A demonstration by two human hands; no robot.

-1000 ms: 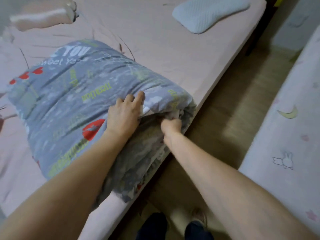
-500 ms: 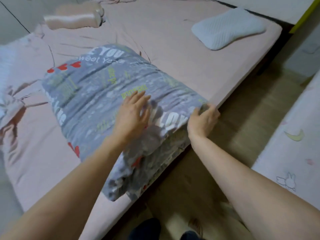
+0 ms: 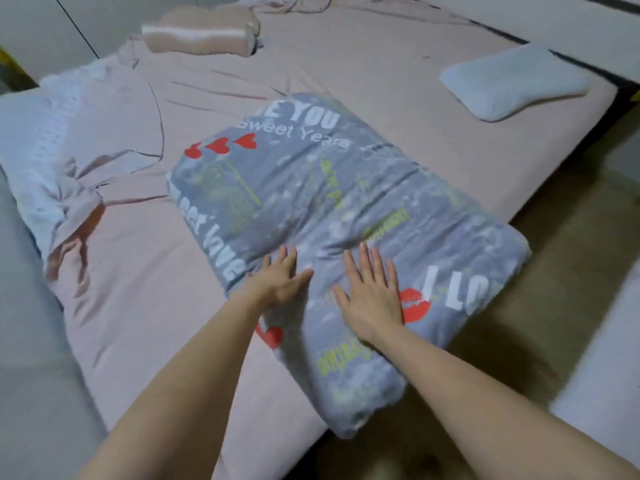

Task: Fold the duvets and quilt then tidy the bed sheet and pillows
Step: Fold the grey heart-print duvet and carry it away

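The folded duvet (image 3: pixel 332 216) lies on the bed sheet (image 3: pixel 145 271) straight ahead of me at twelve o'clock, its near end hanging just over the bed's edge. My left hand (image 3: pixel 280 282) and my right hand (image 3: pixel 372 296) rest flat on top of its near half, side by side and apart. At two o'clock, well beyond the duvet, a pillow (image 3: pixel 512 84) sits near the far corner of the bed. At eleven o'clock, at the far side, lies a second pillow (image 3: pixel 201 32). At nine o'clock, bunched bedding (image 3: pixel 52 147) lies on the sheet. The floor (image 3: pixel 554 271) runs along my right, at three o'clock.
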